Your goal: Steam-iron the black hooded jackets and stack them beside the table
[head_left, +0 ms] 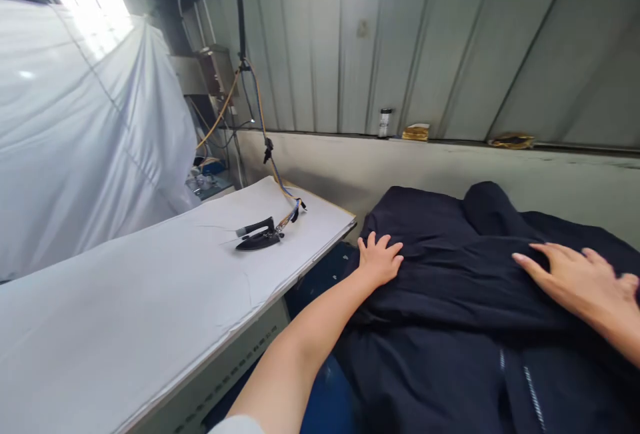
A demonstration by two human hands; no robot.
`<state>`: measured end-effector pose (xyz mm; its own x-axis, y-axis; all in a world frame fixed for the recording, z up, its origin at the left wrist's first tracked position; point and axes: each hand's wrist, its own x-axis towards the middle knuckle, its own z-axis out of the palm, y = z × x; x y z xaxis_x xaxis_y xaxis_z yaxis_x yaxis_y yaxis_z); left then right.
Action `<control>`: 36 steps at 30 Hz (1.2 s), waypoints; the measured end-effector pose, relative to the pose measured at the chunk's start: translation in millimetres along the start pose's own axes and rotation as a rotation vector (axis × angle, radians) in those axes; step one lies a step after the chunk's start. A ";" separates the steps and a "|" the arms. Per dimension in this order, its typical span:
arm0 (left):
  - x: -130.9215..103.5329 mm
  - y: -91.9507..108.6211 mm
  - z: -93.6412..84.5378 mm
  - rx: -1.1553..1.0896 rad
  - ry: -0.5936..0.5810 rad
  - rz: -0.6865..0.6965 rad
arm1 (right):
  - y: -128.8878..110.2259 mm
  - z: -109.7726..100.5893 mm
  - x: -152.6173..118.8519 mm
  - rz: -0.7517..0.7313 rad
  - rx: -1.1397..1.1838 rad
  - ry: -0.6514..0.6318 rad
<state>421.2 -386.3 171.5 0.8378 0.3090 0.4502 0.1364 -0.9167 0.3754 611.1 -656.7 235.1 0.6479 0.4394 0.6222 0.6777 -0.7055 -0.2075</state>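
Dark navy garments (450, 287) lie in a pile on the right, with soft folds and a raised lump at the back. My left hand (380, 259) rests on the left side of the cloth, its fingers spread and nothing in them. On the right part of the pile is my right hand (583, 277), palm down with its fingers apart, touching or just over the fabric. Two short pale stitched lines show on the cloth near the bottom right.
A white-covered table (150, 301) stands at the left, bearing a black iron (259, 235) with a hanging cord (261, 114). Behind the pile, a small bottle (385, 123) and a yellowish packet (416, 132) sit on the wall ledge. White sheeting (90, 134) hangs at far left.
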 end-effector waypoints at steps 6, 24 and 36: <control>-26.1 -81.1 -81.2 -0.134 0.269 -0.121 | -171.4 12.9 34.1 -0.182 0.014 -0.137; -441.1 -353.4 -393.7 0.103 0.932 -1.019 | -767.6 180.2 -161.7 -0.415 0.834 -0.807; -593.8 -358.8 -453.0 0.290 1.162 -1.327 | -983.1 147.8 -301.2 -0.831 1.069 -1.238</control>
<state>-364.7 -126.2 136.4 -0.6476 0.6884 0.3266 0.5294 0.0983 0.8427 -198.9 -13.3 140.1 -0.4134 0.9087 0.0571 0.5037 0.2806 -0.8170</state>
